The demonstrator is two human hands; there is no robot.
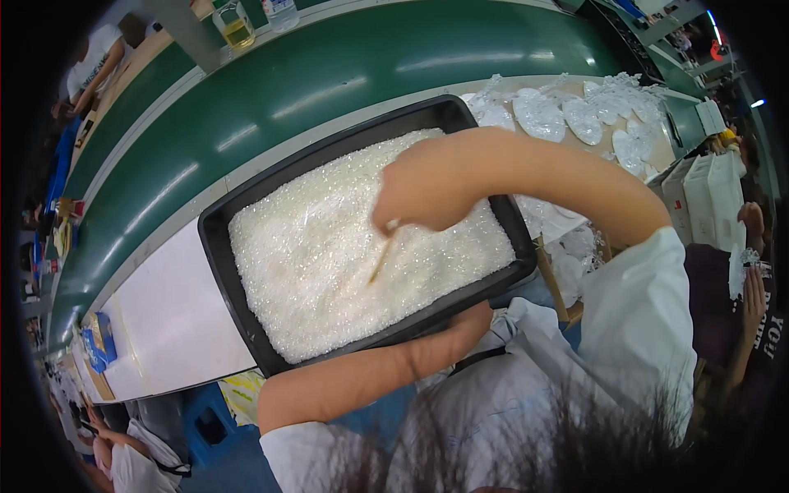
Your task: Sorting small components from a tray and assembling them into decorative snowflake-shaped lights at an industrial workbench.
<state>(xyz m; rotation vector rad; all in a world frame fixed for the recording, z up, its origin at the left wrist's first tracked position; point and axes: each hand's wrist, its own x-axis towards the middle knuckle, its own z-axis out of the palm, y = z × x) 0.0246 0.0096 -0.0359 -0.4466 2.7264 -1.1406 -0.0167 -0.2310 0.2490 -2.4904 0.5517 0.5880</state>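
1. Leftmost, along the left rim of the frame: other people at work, small and bent by the lens; details not legible.
2. Upper left to upper centre: green conveyor belt [271, 90] running diagonally, with a jar of yellowish liquid [236, 25] at the top edge beside it.
3. Lower left: white tabletop [177, 320], touching the left wall of the tray.
4. Centre: black rectangular tray [215, 238], tilted diagonally in the frame, filled with white glittering granules [304, 263].
5. Lower centre: left hand [468, 322] at the near rim of the tray, fingers curled under or against the edge; grip partly hidden, so closure cannot be told for certain.
6. Centre, slightly right: right hand [419, 197] over the granules, closed in a pinch around a thin tan stick [380, 261]; stick angled down and left, tip resting in the granules.
7. Upper right: heap of white lacy pieces [583, 119] on the table just beyond the far corner of the tray.
8. Right edge: white boxes [711, 197], and another person's hand [752, 287] holding a white piece.
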